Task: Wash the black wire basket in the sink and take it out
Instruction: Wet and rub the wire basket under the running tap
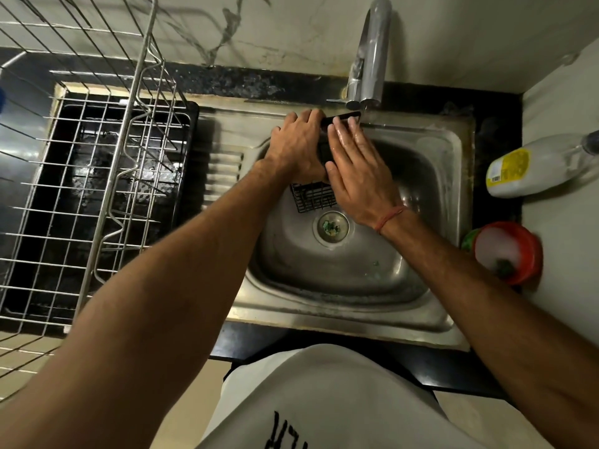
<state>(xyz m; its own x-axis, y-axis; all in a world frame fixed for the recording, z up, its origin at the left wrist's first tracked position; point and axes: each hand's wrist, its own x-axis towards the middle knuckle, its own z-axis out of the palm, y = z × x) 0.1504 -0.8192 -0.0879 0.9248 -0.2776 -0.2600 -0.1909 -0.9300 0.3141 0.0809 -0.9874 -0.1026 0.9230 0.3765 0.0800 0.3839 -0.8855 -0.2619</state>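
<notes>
The black wire basket point(312, 197) stands on end in the steel sink point(337, 273), under the tap point(369, 59), mostly hidden behind both hands. Its lower mesh shows just above the drain and its top rim shows near the tap's mouth. My left hand point(298, 147) grips the basket's left side, fingers curled over the top rim. My right hand point(359, 176) lies flat against the basket's right face, its wet fingers straight and pointing toward the tap.
A steel dish rack point(97, 176) over a black tray stands left of the sink. A white bottle with a yellow label point(534, 163) lies on the right counter. A red tub with a scrub pad point(505, 251) sits nearer. The drain strainer point(331, 225) holds green bits.
</notes>
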